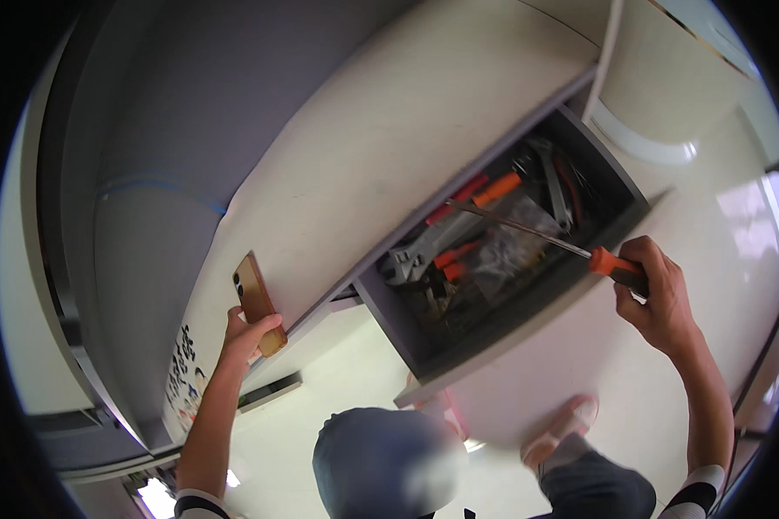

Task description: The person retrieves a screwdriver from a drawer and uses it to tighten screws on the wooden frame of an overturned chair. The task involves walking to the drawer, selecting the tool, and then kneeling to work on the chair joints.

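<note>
My right hand (662, 301) holds a long screwdriver (607, 261) by its orange and black handle; the shaft points left across the open drawer (480, 360). My left hand (243, 334) grips a smartphone (258, 298) in a gold-brown case, its camera side showing, over the left part of the white countertop (376, 168). Inside the drawer lie a large adjustable wrench (422, 253), a smaller adjustable wrench (552, 178), orange-handled tools (496, 189) and a clear plastic bag (509, 243).
The drawer juts out beneath the countertop, above the pale floor (324, 415). A dark grey panel (188, 117) rises behind the countertop. My sandalled foot (571, 418) stands below the drawer's front. A long, narrow dark opening (271, 392) shows at lower left.
</note>
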The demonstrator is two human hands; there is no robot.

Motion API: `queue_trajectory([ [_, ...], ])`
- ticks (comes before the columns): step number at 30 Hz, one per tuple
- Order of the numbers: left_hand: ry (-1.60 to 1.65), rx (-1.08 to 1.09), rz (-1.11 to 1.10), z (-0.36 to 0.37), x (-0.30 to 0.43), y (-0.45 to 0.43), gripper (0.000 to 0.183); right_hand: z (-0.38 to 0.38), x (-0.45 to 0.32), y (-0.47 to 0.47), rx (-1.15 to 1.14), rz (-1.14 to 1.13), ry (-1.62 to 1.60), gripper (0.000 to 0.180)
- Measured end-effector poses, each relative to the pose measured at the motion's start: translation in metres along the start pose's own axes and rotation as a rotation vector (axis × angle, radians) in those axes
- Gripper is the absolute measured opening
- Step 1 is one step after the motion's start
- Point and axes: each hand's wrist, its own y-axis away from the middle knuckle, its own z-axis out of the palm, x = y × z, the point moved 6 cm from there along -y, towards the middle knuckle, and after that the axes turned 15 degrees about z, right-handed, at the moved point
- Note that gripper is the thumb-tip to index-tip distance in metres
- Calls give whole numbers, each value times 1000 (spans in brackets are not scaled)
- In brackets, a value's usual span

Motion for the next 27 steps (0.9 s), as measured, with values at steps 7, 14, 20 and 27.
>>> queue_trajectory([
  [7, 76, 50, -24, 5, -26, -25, 54, -41, 14, 103, -35, 413, -148, 28],
  [14, 152, -80, -258, 8, -10, 11, 37, -94, 2, 228, 9, 779, -266, 22],
  [20, 135, -491, -254, 3, 40, 169, 33, -96, -53, 306, -65, 1119, -643, 23],
  [27, 211, -860, -86, -28, 108, 436, 71, -123, -177, 319, -428, 897, -685, 36],
])
